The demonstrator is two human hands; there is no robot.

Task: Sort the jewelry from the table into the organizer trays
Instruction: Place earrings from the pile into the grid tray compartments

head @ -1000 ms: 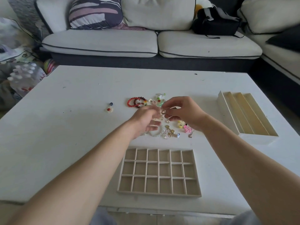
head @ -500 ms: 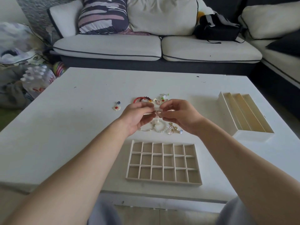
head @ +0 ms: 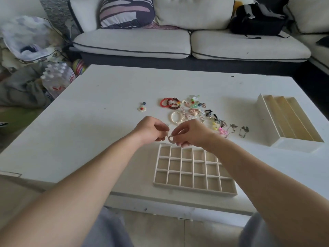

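Observation:
My left hand and my right hand meet just above the far left corner of the beige grid tray. Between their fingertips they pinch a small pale ring pendant on a thin chain. Behind them a heap of jewelry lies on the white table: red bead bracelets, a pearl bracelet, earrings and chains. A flower charm lies apart to the left. All grid compartments in view are empty.
A beige tray with long slots stands at the table's right side. A sofa with cushions and a black bag runs behind the table. Bottles and clutter sit on the floor to the left.
Both hands have drawn back from the jewelry heap toward the grid tray, lifting the ring pendant out of the pile. The heap, earlier half hidden by the hands, is now in full view.

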